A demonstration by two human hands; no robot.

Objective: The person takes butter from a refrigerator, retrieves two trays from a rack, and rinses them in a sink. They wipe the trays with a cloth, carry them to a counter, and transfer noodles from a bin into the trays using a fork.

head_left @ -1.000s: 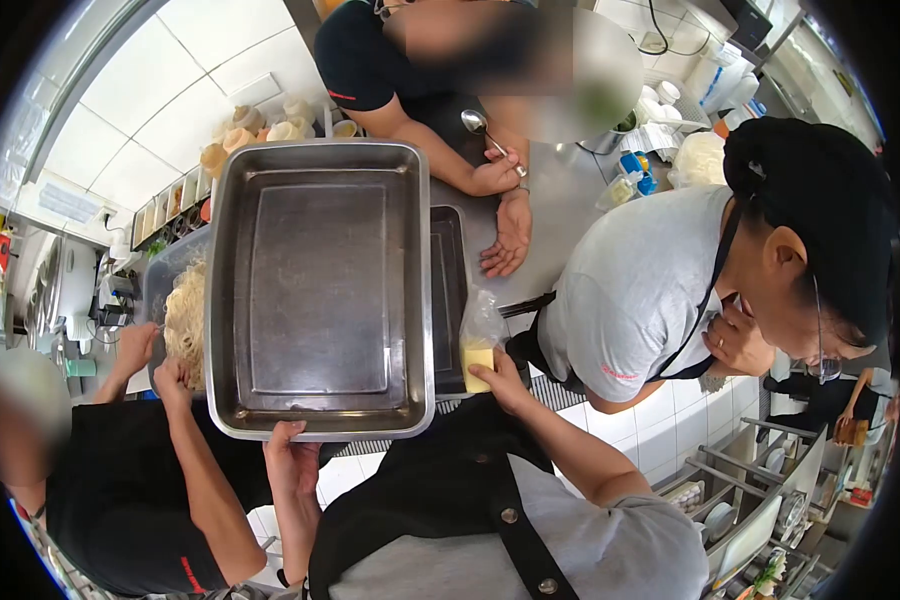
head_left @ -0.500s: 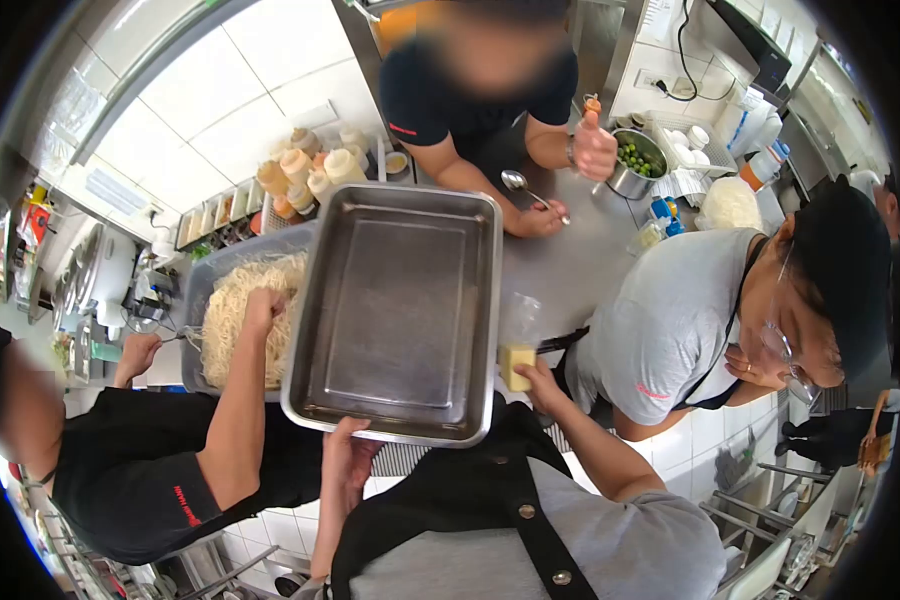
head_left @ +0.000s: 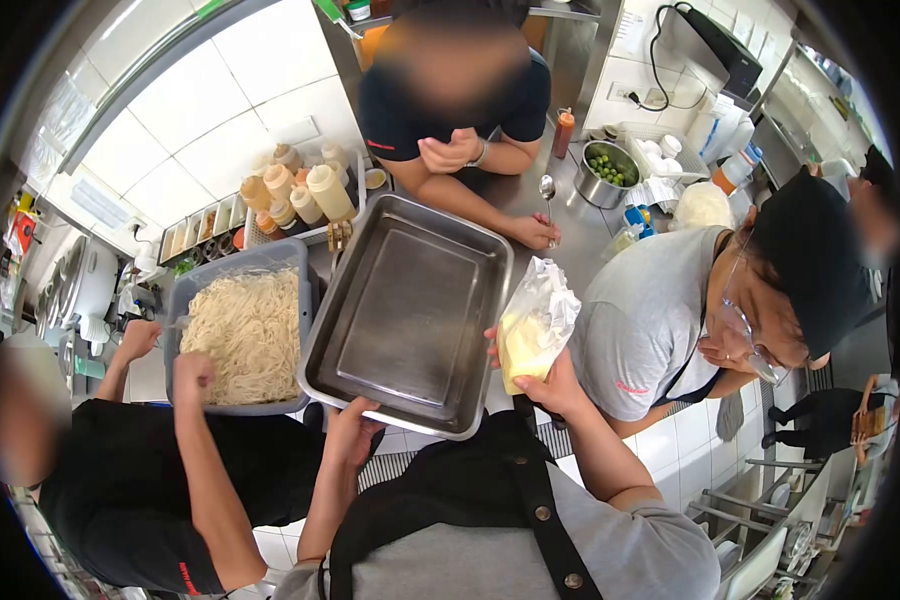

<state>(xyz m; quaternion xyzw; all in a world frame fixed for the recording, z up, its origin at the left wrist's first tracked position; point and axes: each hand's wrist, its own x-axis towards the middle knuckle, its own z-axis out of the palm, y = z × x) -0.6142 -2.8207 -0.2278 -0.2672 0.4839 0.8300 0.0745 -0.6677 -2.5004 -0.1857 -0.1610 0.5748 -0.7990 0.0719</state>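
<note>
My left hand [head_left: 348, 432] grips the near edge of a deep rectangular metal tray [head_left: 410, 300], thumb over the rim. The tray's inside is bare and slightly worn. In my right hand [head_left: 552, 388] is a pale yellow block of butter [head_left: 527, 343], partly covered by a crumpled whitish wrapper [head_left: 550, 292] that stands up above it. The butter is beside the tray's right edge, with my fingers wrapped around its lower part.
To the left stands a grey bin of noodles [head_left: 242, 335], with a co-worker's fists [head_left: 192, 375] by it. Sauce bottles [head_left: 300, 190] line the wall. Across the counter, a person's hand holds a spoon [head_left: 547, 200]. A pot of green pieces [head_left: 607, 172] and another co-worker are at right.
The butter has come up beside the tray and turned, showing its wrapper. The co-worker's hand has lifted out of the noodles. The person opposite has let go of a sauce bottle.
</note>
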